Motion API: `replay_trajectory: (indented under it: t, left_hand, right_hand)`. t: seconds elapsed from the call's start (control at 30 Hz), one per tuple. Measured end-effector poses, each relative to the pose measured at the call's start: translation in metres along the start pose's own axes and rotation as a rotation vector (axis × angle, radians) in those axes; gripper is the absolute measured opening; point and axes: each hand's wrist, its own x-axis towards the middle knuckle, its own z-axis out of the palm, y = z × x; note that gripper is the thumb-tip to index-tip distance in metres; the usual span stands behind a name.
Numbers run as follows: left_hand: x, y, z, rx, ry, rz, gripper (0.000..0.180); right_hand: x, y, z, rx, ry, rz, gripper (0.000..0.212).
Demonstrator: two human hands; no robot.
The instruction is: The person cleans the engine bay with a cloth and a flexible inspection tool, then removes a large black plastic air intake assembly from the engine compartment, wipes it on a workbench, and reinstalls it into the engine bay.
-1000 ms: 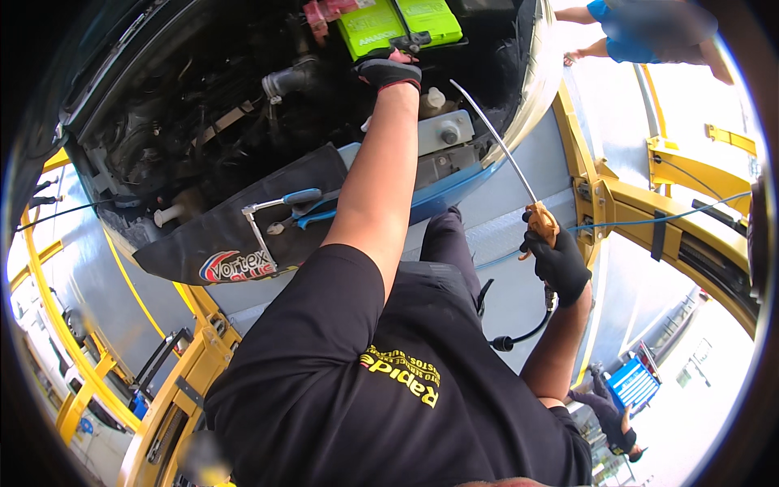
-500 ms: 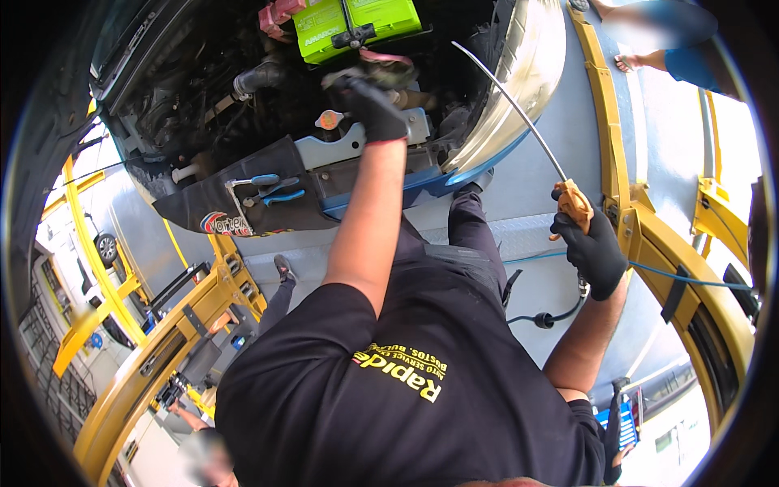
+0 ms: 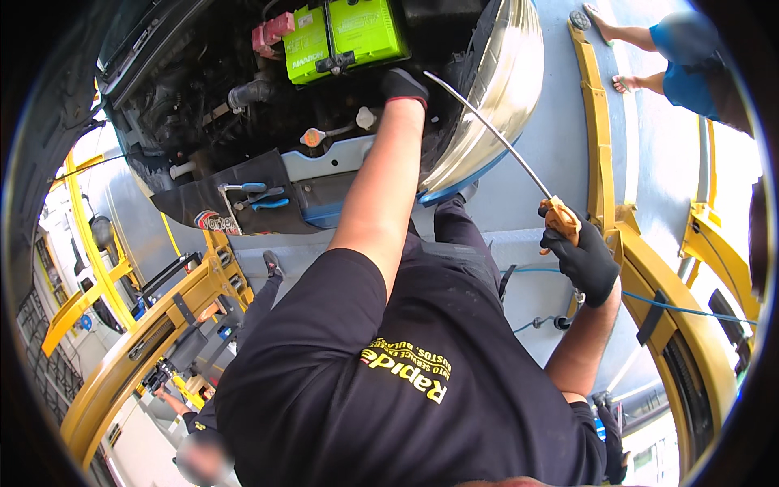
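The air blow gun (image 3: 561, 222) is above the floor to the right of the vehicle's front, its slender metal tube slanting up and left across the headlamp (image 3: 514, 77) to a tip near the left hand. The right hand (image 3: 583, 261), black-gloved, is wrapped around its orange handle; the grip is firm. Whether the trigger is pressed cannot be told.

The left hand (image 3: 403, 86), also gloved, reaches into the engine bay (image 3: 187, 105), between the green battery (image 3: 365, 36) and the headlamp. Its fingers are lost in shadow; whether they are spread, closed or holding something cannot be determined.

The battery sits in the bay with a dark hold-down bracket (image 3: 334, 62) across it, and a red cover (image 3: 273, 35) lies at its side. The radiator cap (image 3: 312, 137) is in place.

Progress, as judged: work is under way and unfinished. The gun is in hand and the battery is seated; the reach is incomplete, and blue-handled pliers (image 3: 270, 204) remain on the black fender cover (image 3: 264, 172), uncollected.

Beyond stand yellow lift arms (image 3: 172, 331) and a bystander in blue shorts (image 3: 688, 91).
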Motion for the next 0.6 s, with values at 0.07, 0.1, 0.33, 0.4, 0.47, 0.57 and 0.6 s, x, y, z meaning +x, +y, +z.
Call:
replay_trajectory:
  t: [0.07,0.1,0.33,0.4,0.47,0.57,0.6]
  left_hand:
    - [0.000,0.000,-0.011,0.034,0.026,-0.005,0.030]
    - [-0.008,0.001,-0.018,0.043,0.053,-0.011,0.029]
    - [-0.010,0.045,-0.053,-0.512,0.687,0.241,0.030]
    - [0.013,0.058,-0.054,-0.538,0.735,0.357,0.034]
    - [0.075,0.066,-0.037,-0.382,0.624,0.461,0.038]
    - [0.121,0.091,-0.025,0.001,0.561,0.721,0.046]
    - [0.145,0.094,-0.025,-0.010,0.515,0.769,0.044]
  right_hand:
    - [0.004,-0.005,-0.009,0.004,0.000,-0.012,0.043]
    - [0.007,-0.007,-0.012,0.001,0.001,-0.020,0.043]
    - [0.018,-0.006,-0.037,0.079,0.180,-0.030,0.038]
    - [0.020,-0.013,-0.040,0.098,0.233,-0.049,0.033]
    - [0.025,-0.027,-0.046,0.020,0.247,0.027,0.030]
    - [0.030,-0.024,-0.046,0.075,0.262,-0.050,0.031]
    - [0.033,-0.023,-0.047,0.081,0.252,-0.038,0.032]
